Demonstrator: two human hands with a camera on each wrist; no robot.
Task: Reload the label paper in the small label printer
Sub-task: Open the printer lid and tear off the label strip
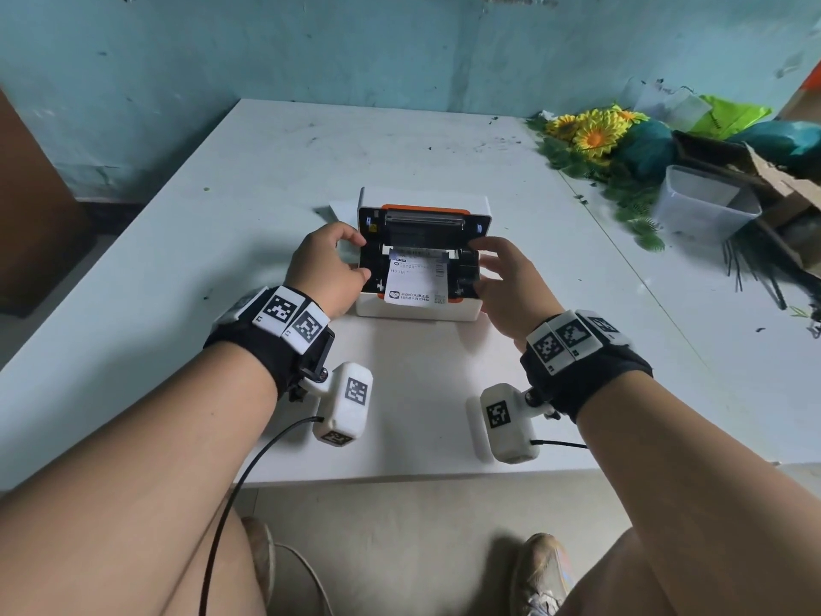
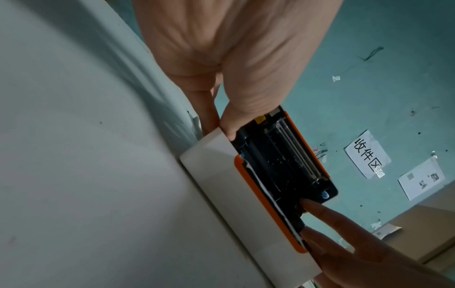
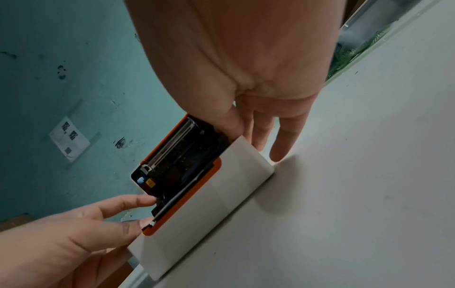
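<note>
While the small white label printer with orange trim sat open on the pale worktop, our left hand gripped its left edge; our right hand touched its right side, fingers loosely spread; a printed white label strip lay in its bay.

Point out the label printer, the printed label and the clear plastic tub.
label printer (image 1: 417,309), head view, white front wall.
printed label (image 1: 415,282), head view, middle of the sheet.
clear plastic tub (image 1: 702,215), head view, near side wall.
</note>
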